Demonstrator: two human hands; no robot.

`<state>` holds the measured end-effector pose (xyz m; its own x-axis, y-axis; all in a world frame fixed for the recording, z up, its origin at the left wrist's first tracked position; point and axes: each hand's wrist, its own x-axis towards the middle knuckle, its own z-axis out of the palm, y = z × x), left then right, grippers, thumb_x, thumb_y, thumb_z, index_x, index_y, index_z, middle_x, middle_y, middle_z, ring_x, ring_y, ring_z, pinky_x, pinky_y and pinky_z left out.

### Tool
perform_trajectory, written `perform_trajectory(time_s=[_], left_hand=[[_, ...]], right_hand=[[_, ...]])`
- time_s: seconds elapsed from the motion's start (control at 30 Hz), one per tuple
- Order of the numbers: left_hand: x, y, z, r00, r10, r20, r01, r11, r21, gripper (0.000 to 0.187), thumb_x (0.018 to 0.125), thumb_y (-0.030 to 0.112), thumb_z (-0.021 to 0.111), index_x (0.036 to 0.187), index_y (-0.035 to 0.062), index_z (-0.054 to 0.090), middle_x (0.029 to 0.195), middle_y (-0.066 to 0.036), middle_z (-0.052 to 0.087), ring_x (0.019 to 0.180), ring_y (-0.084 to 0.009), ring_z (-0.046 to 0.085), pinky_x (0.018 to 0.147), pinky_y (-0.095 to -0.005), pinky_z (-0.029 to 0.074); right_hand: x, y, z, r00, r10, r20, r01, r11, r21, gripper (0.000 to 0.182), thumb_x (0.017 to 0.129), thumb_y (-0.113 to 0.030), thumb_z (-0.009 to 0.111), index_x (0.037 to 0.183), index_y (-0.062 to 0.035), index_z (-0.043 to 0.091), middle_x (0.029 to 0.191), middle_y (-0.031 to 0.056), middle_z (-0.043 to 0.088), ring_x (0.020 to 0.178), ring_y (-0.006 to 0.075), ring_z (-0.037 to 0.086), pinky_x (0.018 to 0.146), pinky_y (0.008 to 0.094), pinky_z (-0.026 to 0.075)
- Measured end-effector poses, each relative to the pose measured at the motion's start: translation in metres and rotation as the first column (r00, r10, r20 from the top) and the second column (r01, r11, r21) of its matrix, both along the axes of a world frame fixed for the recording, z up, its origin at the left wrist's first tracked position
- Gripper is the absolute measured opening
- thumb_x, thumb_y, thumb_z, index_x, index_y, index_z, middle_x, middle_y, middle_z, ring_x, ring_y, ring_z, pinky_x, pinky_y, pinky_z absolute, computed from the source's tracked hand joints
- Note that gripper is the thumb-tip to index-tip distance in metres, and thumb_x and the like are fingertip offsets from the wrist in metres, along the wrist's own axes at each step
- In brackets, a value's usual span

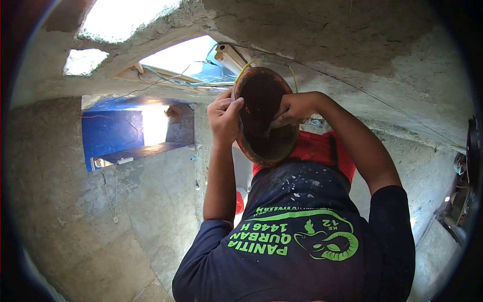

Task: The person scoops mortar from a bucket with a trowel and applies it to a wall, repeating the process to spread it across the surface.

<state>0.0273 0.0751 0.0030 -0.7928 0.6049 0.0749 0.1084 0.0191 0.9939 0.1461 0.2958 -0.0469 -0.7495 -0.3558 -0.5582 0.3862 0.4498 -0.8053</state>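
Note:
A round, dark-bottomed container (261, 95) with a worn reddish-brown rim is tilted so that its inside shows. My left hand (224, 118) grips its left rim, with the thumb over the edge. On the right, my right hand (294, 108) reaches over the rim into the container, fingers bent and pressed together; what lies between them is too dark to tell. A thin yellow-green cord (247, 65) loops at the container's top. Below it are a dark shirt (297, 241) with green print and whitish specks, and red cloth (314, 151).
Rough grey plaster walls (126, 226) surround me. At the left is a blue-backed recess (113, 133) with a ledge; a bright opening (181, 55) with loose wires lies above. A hanging cord (115, 201) runs down the left wall, and assorted items (459, 196) stand at the far right.

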Motion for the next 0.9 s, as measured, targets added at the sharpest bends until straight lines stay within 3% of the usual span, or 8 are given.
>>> perform_trajectory(time_s=[0.13, 0.3, 0.4, 0.5, 0.73, 0.8, 0.87, 0.9], left_hand=[[-0.004, -0.004, 0.003, 1.000, -0.015, -0.018, 0.014, 0.999, -0.030, 0.016, 0.083, 0.000, 0.065, 0.080, -0.0159, 0.069, 0.120, -0.027, 0.071, 0.110, -0.0264, 0.066, 0.094, -0.0332, 0.047], [-0.005, -0.026, 0.022, 0.995, 0.103, 0.005, -0.103, 0.994, 0.042, 0.019, 0.083, 0.000, 0.063, 0.082, -0.0191, 0.067, 0.120, -0.024, 0.070, 0.107, -0.0260, 0.067, 0.094, -0.0307, 0.047], [-0.004, -0.041, 0.041, 0.959, 0.224, 0.173, -0.260, 0.938, 0.228, 0.027, 0.086, 0.000, 0.059, 0.101, -0.0202, 0.068, 0.119, -0.023, 0.070, 0.106, -0.0246, 0.067, 0.096, -0.0294, 0.047], [-0.007, -0.054, 0.064, 0.821, 0.470, 0.325, -0.551, 0.802, 0.231, 0.038, 0.088, 0.003, 0.058, 0.118, -0.0195, 0.064, 0.114, -0.020, 0.070, 0.103, -0.0229, 0.067, 0.097, -0.0280, 0.049], [-0.034, -0.053, 0.134, 0.717, 0.603, 0.350, -0.694, 0.569, 0.442, 0.034, 0.088, 0.005, 0.059, 0.111, -0.0189, 0.066, 0.100, -0.017, 0.071, 0.089, -0.0213, 0.068, 0.086, -0.0284, 0.052], [-0.040, -0.051, 0.155, 0.719, 0.597, 0.354, -0.689, 0.548, 0.474, 0.034, 0.088, 0.005, 0.059, 0.112, -0.0183, 0.067, 0.099, -0.017, 0.070, 0.088, -0.0211, 0.068, 0.085, -0.0287, 0.052], [-0.037, -0.046, 0.181, 0.719, 0.577, 0.388, -0.691, 0.530, 0.492, 0.033, 0.089, 0.004, 0.057, 0.113, -0.0159, 0.067, 0.099, -0.016, 0.070, 0.089, -0.0216, 0.068, 0.086, -0.0295, 0.052], [-0.037, -0.044, 0.188, 0.723, 0.573, 0.386, -0.685, 0.522, 0.508, 0.033, 0.089, 0.004, 0.057, 0.113, -0.0159, 0.067, 0.099, -0.016, 0.070, 0.089, -0.0216, 0.068, 0.086, -0.0295, 0.052]], right_hand=[[0.015, 0.009, -0.026, 0.959, -0.151, 0.241, 0.216, 0.936, -0.277, 0.033, 0.099, -0.028, 0.062, 0.124, -0.0091, 0.073, 0.076, 0.0036, 0.068, 0.056, 0.0074, 0.058, 0.044, 0.0250, 0.042], [0.046, 0.002, -0.045, 0.871, -0.258, 0.417, 0.490, 0.509, -0.708, 0.036, 0.103, -0.028, 0.058, 0.125, 0.0000, 0.067, 0.077, 0.0045, 0.067, 0.049, 0.0032, 0.051, 0.035, 0.0181, 0.033], [0.064, 0.000, 0.005, 0.757, -0.317, 0.572, 0.647, 0.240, -0.724, 0.037, 0.104, -0.026, 0.054, 0.126, 0.0023, 0.064, 0.078, 0.0070, 0.066, 0.048, 0.0028, 0.050, 0.034, 0.0176, 0.032], [0.069, 0.010, 0.027, 0.710, -0.462, 0.532, 0.665, 0.191, -0.722, 0.039, 0.105, -0.026, 0.050, 0.126, 0.0042, 0.062, 0.079, 0.0089, 0.064, 0.047, 0.0045, 0.049, 0.034, 0.0173, 0.033], [0.032, 0.020, 0.149, 0.763, -0.614, 0.202, 0.436, 0.258, -0.862, 0.038, 0.103, -0.026, 0.053, 0.130, 0.0001, 0.060, 0.082, 0.0119, 0.064, 0.047, 0.0069, 0.047, 0.037, 0.0209, 0.032], [0.018, 0.007, 0.202, 0.580, -0.808, -0.104, 0.401, 0.394, -0.827, 0.044, 0.102, -0.021, 0.056, 0.140, 0.0001, 0.054, 0.089, 0.0113, 0.067, 0.048, 0.0093, 0.050, 0.041, 0.0238, 0.037], [-0.003, -0.001, 0.248, 0.327, -0.727, -0.603, 0.355, 0.686, -0.635, 0.049, 0.100, -0.016, 0.060, 0.145, -0.0008, 0.051, 0.095, 0.0125, 0.069, 0.057, 0.0142, 0.059, 0.047, 0.0261, 0.043], [-0.021, -0.001, 0.264, 0.321, -0.719, -0.616, 0.345, 0.695, -0.631, 0.049, 0.100, -0.016, 0.060, 0.145, -0.0008, 0.051, 0.095, 0.0125, 0.069, 0.057, 0.0142, 0.059, 0.047, 0.0261, 0.043]])
